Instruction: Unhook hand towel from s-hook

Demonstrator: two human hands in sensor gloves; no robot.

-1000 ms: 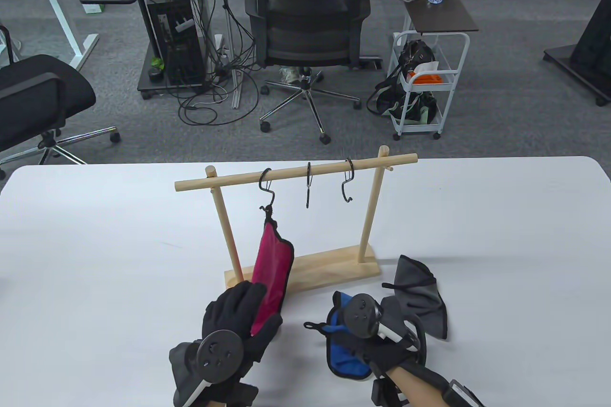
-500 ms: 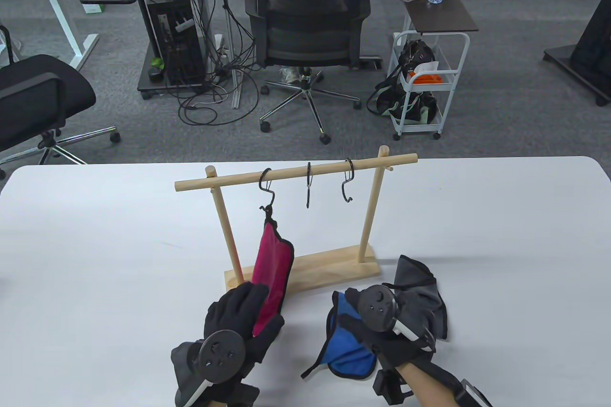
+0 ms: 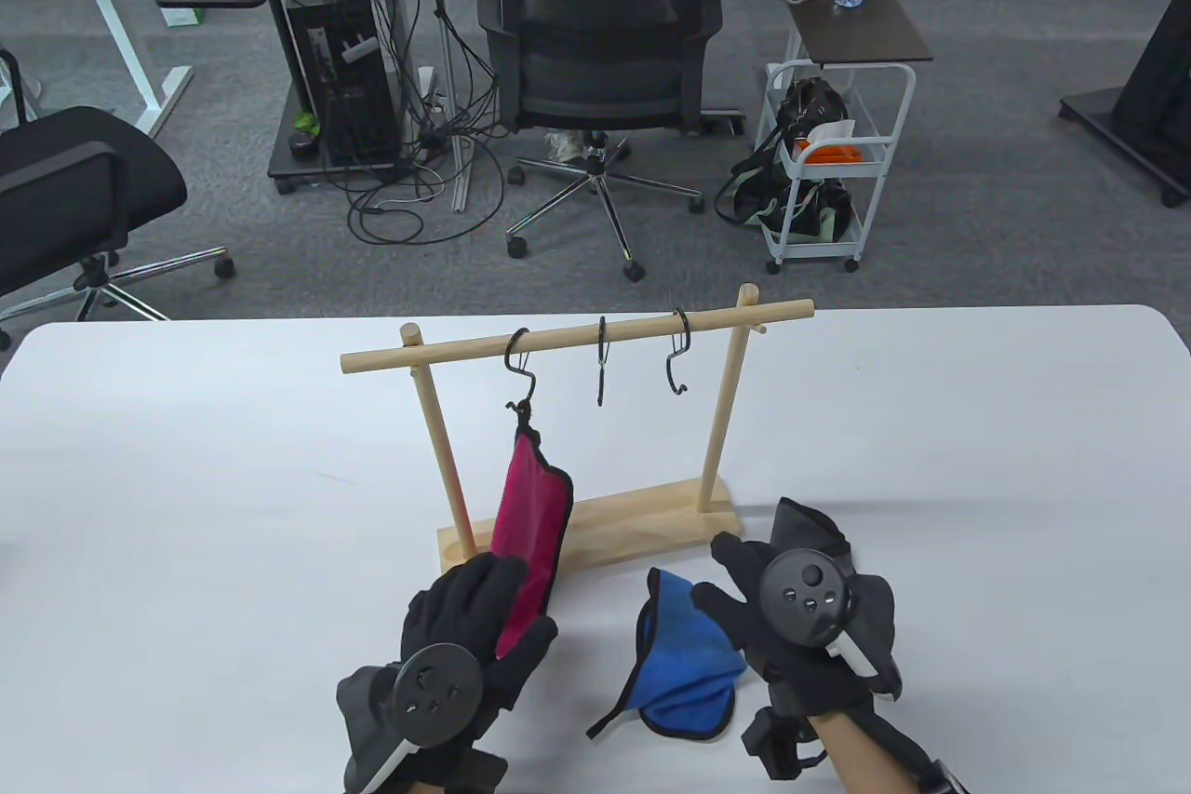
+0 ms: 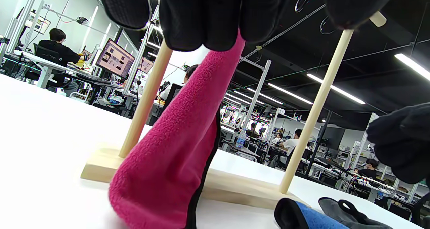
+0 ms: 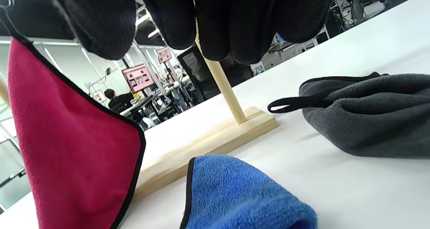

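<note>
Table view: the left hand (image 3: 470, 636) grips the lower end of the pink towel (image 3: 530, 519), whose loop hangs on the left hook (image 3: 521, 370) of the wooden rack (image 3: 595, 533). Right hand (image 3: 791, 622), fingers spread and holding nothing, hovers between the blue towel (image 3: 684, 668) and grey towel (image 3: 809, 529) lying on the white table (image 3: 186, 505).

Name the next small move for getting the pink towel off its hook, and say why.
Probably lift the pink towel so its loop clears the left S-hook: it hangs there, the left hand grips its lower end, and the right hand is empty.
</note>
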